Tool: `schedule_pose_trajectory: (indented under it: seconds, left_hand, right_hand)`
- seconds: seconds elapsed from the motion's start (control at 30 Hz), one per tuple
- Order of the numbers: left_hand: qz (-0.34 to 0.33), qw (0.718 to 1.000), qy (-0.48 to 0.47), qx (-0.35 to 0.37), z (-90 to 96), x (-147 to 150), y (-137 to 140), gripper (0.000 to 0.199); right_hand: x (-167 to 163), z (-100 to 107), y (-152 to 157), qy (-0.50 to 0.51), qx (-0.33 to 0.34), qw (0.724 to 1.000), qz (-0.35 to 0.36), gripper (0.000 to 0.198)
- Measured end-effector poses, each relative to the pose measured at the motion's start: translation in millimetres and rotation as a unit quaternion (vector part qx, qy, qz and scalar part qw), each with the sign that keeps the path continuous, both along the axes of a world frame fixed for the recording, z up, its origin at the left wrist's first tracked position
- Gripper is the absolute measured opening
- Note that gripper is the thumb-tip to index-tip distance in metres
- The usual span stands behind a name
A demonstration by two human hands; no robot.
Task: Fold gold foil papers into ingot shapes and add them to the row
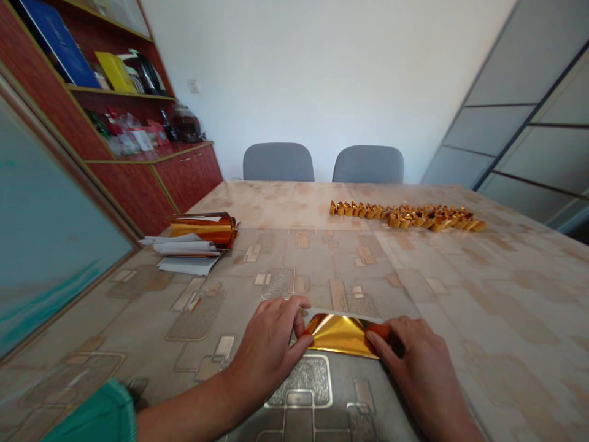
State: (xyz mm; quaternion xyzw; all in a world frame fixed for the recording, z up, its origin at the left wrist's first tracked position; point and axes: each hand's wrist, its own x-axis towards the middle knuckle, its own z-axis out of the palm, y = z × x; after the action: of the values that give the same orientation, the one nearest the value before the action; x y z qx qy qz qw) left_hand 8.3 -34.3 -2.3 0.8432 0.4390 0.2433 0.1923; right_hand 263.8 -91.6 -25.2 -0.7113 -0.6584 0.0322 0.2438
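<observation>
Both hands pin a gold paper sheet [340, 334] flat on the worktop [460, 294]: left hand [269, 347] fingers and right hand [416, 362] fingers pinching its 2 ends, steadying the fold between them.

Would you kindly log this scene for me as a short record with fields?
setting: patterned table, two grey chairs at the far side
left hand: fingers pressing the left end of the gold sheet
right hand: fingers pressing the sheet's right end
sheet: partly folded, flat on the table
far right: row of folded gold pieces
far left: gold roll beside white papers
left wall: wooden cabinet, shelves with items
</observation>
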Motion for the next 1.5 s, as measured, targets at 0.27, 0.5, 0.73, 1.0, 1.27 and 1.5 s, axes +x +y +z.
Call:
schedule_pose_trajectory:
  seconds: [0.27,0.5,0.73,1.0,1.27,1.5]
  left_hand:
    - [-0.022,0.999,0.037,0.003,2.1,1.1,2.6,0.009]
    - [-0.025,0.996,0.084,0.018,4.7,2.7,7.6,0.009]
    - [-0.003,0.997,0.072,-0.010,4.1,3.6,9.6,0.011]
    - [-0.010,0.997,0.062,-0.047,7.2,0.4,8.6,0.013]
    - [-0.043,0.997,0.061,-0.012,10.8,-1.6,5.2,0.020]
    - [-0.036,0.996,0.080,0.033,2.4,2.2,8.7,0.020]
  right_hand:
    - [4.3,-9.6,-1.1,-0.049,0.033,0.998,0.006,0.028]
    - [-13.0,-3.0,-0.2,-0.103,0.072,0.992,-0.030,0.034]
    - [-12.5,-1.9,-0.9,-0.099,0.079,0.992,-0.025,0.044]
    - [-12.5,-0.9,-3.2,-0.084,0.070,0.994,-0.023,0.052]
    - [-11.7,0.5,-4.1,-0.088,0.067,0.994,-0.013,0.053]
    - [-11.5,0.8,-4.5,-0.092,0.050,0.994,-0.019,0.051]
